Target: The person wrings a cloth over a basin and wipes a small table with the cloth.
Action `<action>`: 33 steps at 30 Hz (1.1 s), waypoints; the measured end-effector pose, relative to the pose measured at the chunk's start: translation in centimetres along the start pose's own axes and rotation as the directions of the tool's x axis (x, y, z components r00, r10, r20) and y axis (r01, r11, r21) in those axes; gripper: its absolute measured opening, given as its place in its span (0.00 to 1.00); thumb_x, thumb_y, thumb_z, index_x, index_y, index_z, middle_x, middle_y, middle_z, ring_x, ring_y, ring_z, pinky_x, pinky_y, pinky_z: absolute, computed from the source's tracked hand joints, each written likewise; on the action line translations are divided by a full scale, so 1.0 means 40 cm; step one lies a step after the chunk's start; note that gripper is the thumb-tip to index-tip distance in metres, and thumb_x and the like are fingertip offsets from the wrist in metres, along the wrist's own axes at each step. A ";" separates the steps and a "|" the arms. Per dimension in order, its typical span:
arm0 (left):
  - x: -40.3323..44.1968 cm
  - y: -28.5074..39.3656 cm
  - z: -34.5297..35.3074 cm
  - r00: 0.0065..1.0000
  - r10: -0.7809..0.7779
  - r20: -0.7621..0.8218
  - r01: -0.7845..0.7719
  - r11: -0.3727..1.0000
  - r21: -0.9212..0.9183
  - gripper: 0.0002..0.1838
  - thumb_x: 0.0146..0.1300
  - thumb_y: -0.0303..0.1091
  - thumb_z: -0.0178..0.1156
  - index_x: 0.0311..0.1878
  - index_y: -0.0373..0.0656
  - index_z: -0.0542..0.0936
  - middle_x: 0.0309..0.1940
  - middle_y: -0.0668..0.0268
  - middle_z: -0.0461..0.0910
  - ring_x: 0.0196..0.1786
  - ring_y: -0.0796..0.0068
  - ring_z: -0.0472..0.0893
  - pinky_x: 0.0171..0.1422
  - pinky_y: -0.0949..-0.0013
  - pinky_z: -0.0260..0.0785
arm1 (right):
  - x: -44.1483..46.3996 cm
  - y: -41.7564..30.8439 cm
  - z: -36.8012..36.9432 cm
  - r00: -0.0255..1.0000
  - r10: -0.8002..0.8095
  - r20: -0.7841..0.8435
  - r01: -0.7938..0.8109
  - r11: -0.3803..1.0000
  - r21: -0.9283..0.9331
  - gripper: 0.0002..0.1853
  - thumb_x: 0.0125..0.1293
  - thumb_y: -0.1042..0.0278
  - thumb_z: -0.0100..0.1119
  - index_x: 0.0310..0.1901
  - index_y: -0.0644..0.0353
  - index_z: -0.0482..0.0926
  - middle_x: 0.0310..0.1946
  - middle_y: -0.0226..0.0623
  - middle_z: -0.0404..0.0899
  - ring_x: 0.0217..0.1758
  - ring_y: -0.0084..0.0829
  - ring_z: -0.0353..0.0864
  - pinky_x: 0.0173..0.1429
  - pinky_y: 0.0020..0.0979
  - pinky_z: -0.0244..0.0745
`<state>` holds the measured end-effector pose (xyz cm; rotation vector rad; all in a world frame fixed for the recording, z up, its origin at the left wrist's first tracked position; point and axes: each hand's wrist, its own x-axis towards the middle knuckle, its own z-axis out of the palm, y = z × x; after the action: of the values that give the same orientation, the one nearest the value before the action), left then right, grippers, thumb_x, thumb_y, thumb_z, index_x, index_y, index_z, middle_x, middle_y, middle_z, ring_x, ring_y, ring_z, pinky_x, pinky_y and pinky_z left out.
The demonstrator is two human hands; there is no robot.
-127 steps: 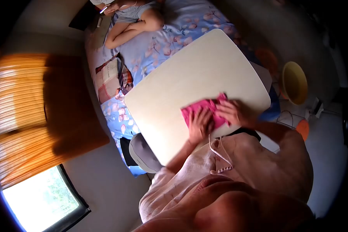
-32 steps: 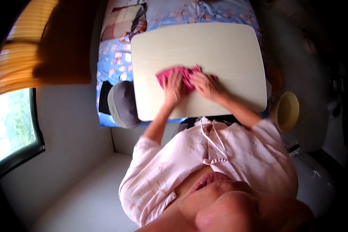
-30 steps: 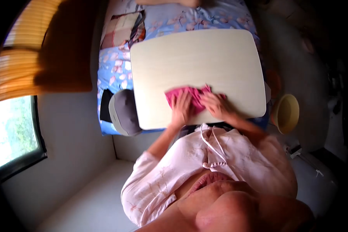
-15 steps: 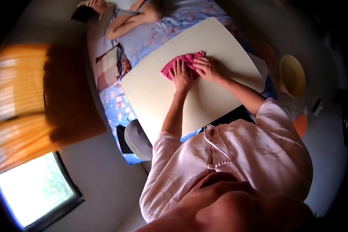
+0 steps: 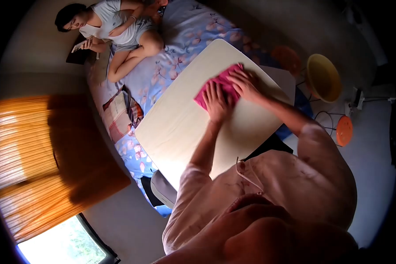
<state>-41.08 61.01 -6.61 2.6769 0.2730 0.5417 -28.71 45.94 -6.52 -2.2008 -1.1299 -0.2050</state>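
Observation:
A pink cloth (image 5: 228, 88) lies bunched and creased on the pale tabletop (image 5: 180, 116), toward its right half. My left hand (image 5: 217, 102) presses on the cloth's lower left part, palm down with fingers spread. Beside it, my right hand (image 5: 245, 84) rests on the cloth's right part, its fingers stretched out and slightly bent. Both palms face down, and neither hand wraps round the cloth. The two hands are close together.
Behind the table, a person (image 5: 119, 31) sits cross-legged on the flowered bed (image 5: 174, 53), holding a phone (image 5: 78, 46). Folded fabric (image 5: 119, 115) lies at the left. A grey rounded object (image 5: 163, 188) sits by the table's left corner. Right: yellow basin (image 5: 323, 78), orange stool (image 5: 344, 130).
The view has turned and shifted, so more of the person on the bed shows. My hands and the cloth now lie nearer the table's right edge than half a second ago.

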 end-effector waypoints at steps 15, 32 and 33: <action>-0.174 0.131 -0.028 0.981 0.165 0.104 -0.147 0.975 -0.167 0.38 0.68 0.43 0.63 0.76 0.34 0.67 0.79 0.44 0.62 0.83 0.40 0.59 0.84 0.32 0.44 | -0.239 -0.034 -0.204 0.963 -0.060 0.262 0.063 0.998 -0.004 0.20 0.72 0.66 0.61 0.64 0.54 0.82 0.72 0.40 0.75 0.78 0.44 0.68 0.77 0.50 0.61; 0.027 -0.148 -0.041 0.998 -0.008 -0.059 0.012 0.998 0.059 0.38 0.70 0.46 0.61 0.78 0.36 0.65 0.80 0.50 0.64 0.83 0.47 0.59 0.84 0.35 0.43 | 0.154 -0.098 0.103 0.982 -0.137 0.128 0.145 0.988 -0.054 0.24 0.71 0.64 0.58 0.68 0.56 0.78 0.74 0.39 0.72 0.78 0.42 0.67 0.76 0.49 0.64; -0.038 -0.109 -0.068 0.999 -0.034 -0.008 0.035 0.999 0.041 0.38 0.70 0.45 0.61 0.77 0.35 0.66 0.80 0.49 0.63 0.83 0.45 0.59 0.84 0.35 0.43 | 0.098 -0.120 0.061 0.964 -0.170 0.203 0.181 0.983 -0.034 0.25 0.72 0.65 0.58 0.69 0.57 0.77 0.75 0.39 0.71 0.80 0.41 0.66 0.78 0.48 0.62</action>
<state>-44.04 65.48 -6.59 2.7047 0.3353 0.5410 -30.38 52.09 -4.52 -2.2047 -1.4473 -0.0915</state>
